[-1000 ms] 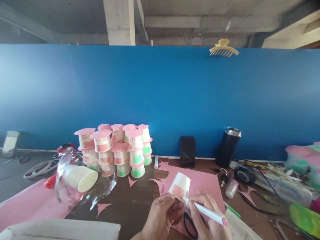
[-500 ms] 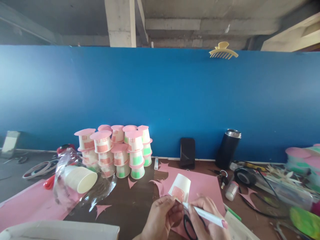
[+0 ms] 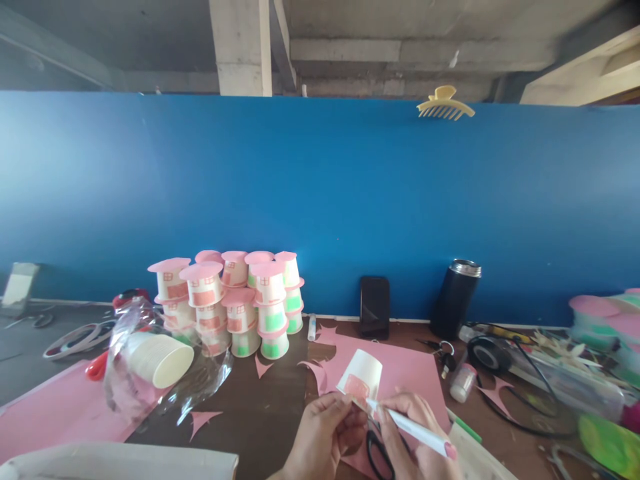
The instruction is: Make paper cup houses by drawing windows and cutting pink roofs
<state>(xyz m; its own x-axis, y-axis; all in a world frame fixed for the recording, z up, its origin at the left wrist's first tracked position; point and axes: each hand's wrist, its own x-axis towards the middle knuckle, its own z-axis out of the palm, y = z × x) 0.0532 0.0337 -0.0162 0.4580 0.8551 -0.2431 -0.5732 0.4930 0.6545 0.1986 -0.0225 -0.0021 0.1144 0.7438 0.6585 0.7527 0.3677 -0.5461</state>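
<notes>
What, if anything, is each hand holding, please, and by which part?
The left hand pinches the white paper cup at its near rim; the right hand holds the white pen by its barrel, close to the tip.

"Where's the cup [image 3: 364,367] in your view?"

"At my left hand [image 3: 323,430], above the sheet [image 3: 405,367]; the marker [image 3: 420,432] sits in my right hand [image 3: 420,460]."

"And behind them?"

"I see the phone [image 3: 375,308], a flask [image 3: 454,301] to its right, both before the partition [image 3: 320,187]. Stacked cups [image 3: 273,320] stand to the left on the bench [image 3: 270,407]."
</notes>
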